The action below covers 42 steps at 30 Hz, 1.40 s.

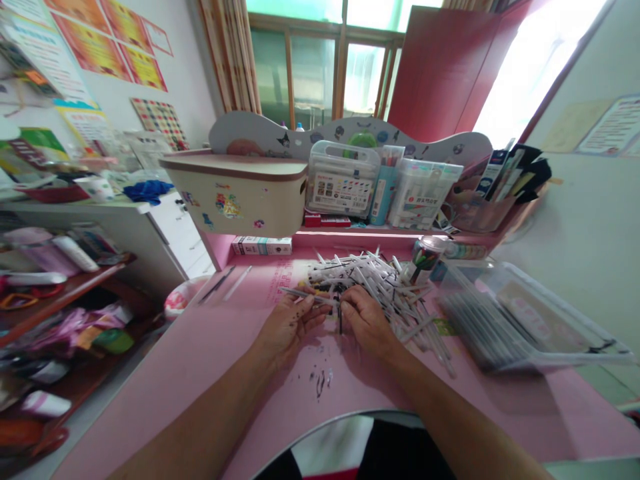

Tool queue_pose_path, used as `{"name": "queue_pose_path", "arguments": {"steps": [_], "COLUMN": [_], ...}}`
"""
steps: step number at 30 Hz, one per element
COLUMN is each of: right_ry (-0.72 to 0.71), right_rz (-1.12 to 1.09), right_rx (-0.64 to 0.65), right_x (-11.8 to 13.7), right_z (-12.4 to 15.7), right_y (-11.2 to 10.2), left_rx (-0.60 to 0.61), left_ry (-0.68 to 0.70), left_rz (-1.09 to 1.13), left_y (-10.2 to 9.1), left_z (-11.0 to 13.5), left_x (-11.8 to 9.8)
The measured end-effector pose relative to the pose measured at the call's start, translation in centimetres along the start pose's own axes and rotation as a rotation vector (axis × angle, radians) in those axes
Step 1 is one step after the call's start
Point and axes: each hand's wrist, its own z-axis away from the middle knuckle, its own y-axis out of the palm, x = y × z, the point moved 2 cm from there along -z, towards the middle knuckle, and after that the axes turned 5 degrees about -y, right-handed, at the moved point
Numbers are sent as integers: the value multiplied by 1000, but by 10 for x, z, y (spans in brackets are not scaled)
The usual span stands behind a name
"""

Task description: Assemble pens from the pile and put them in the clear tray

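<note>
My left hand [294, 323] is closed on a slim clear pen barrel [303, 293] that points to the left. Dark ink-like specks mark its fingers and the back of the hand. Close beside it, my right hand [369, 319] pinches a thin dark stick-like piece [341, 319], held upright; its exact kind is too small to make out. Behind both hands lies a loose pile of white and clear pen parts [370, 273], with small black and yellow bits at its near edge. Dark smears [321, 381] spot the pink desk [220, 393] in front of my hands.
A clear plastic box [555, 357] holding many slim barrels stands at right. A jar of dark pieces [427, 257] is behind the pile. Two loose pens [217, 285] lie at left. On the shelf are a cream bin [245, 197] and marker cases [343, 183].
</note>
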Motion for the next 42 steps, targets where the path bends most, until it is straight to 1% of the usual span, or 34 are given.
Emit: {"name": "queue_pose_path", "arguments": {"steps": [2, 4, 8, 10, 12, 14, 16, 19, 22, 25, 27, 31, 34, 39, 42], "right_ry": [-5, -34, -102, -104, -106, -118, -144, -202, -232, -214, -189, -152, -132, -57, -27], "right_rz": [11, 78, 411, 551, 623, 639, 607, 521, 470, 440, 406, 365, 432, 706, 797], "right_rx": [-5, -15, 7, 30, 37, 28, 28, 76, 124, 138, 119, 90, 95, 191, 234], "right_x": [-2, -5, -16, -20, -21, -17, -11, -4, -6, -12, -13, -7, -3, -7, -9], "right_z": [0, 0, 4, 7, 8, 7, 6, 3, 2, 0, 0, -1, -1, 2, 3], "right_y": [0, 2, 11, 16, 19, 18, 16, 15, 17, 19, 18, 13, 12, 18, 21], "left_rx": [-7, -23, -98, -125, -123, -101, -75, -45, -33, -41, -43, -33, -49, -84, -88], "left_ry": [17, 60, 148, 155, 147, 143, 137, 116, 87, 74, 78, 93, 112, 160, 184], "left_rz": [8, 18, -3, -27, -46, -58, -64, -30, 25, 52, 56, 41, 19, -73, -129], "left_y": [-1, -2, -8, -9, -10, -9, -9, -7, -4, -1, -1, -3, -6, -11, -12], "left_z": [-1, -2, -4, -3, -3, -3, -4, -5, -3, -1, -1, -2, -4, -6, -5], "left_x": [0, -1, -5, -6, -5, -4, -2, 0, 0, 0, 0, 0, 0, 0, 0]}}
